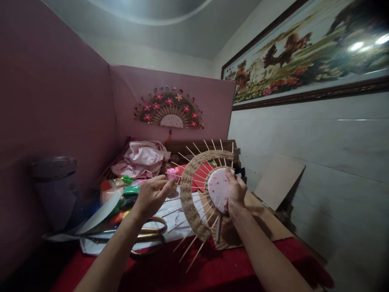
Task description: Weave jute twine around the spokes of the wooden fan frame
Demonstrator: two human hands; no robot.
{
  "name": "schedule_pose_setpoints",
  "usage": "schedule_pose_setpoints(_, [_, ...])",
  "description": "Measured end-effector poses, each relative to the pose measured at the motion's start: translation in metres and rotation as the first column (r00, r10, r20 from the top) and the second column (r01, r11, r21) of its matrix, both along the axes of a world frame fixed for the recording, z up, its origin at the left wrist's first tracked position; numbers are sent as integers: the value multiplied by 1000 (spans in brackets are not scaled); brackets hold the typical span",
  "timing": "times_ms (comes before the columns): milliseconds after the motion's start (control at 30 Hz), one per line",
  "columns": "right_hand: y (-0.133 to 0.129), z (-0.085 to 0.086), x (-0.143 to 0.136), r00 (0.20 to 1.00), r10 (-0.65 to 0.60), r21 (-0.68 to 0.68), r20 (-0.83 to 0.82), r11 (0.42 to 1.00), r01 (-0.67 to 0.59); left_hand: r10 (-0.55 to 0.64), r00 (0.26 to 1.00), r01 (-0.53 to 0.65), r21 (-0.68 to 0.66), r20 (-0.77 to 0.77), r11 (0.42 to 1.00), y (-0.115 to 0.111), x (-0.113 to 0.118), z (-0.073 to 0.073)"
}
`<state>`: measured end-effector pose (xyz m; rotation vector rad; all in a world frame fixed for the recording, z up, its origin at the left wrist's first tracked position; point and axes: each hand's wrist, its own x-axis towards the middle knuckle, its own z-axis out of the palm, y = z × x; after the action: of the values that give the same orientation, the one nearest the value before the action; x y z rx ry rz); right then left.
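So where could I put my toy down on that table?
The bare red cloth near the front edge, between the two forearms and below the gold-handled scissors, looks free. The flat brown cardboard right of the right hand also has room. The left, behind the left hand, is crowded with colourful packets and pink crumpled fabric.

Woven fan frame held up over the counter, right hand at its hub, left hand at its left spokes. Scissors lie on the counter below the left hand. Cloth pile behind. Finished fan hangs on the back partition. Framed picture on the right wall.
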<state>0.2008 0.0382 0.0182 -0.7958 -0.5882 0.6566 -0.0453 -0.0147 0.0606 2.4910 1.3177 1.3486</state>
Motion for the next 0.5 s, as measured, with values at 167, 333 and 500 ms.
schedule_pose_setpoints(167, [-2,2,-2,1000,-2,-15,-12,1000,2,-39,999,39,-26,0,999,-1,3,-1])
schedule_pose_setpoints(333, [-3,2,-1,999,21,-9,-46,1000,-21,8,996,-5,33,-88,999,-1,4,-2])
schedule_pose_setpoints(500, [1,-1,2,994,28,-44,-107,998,-33,-2,995,7,49,-95,999,0,4,-4])
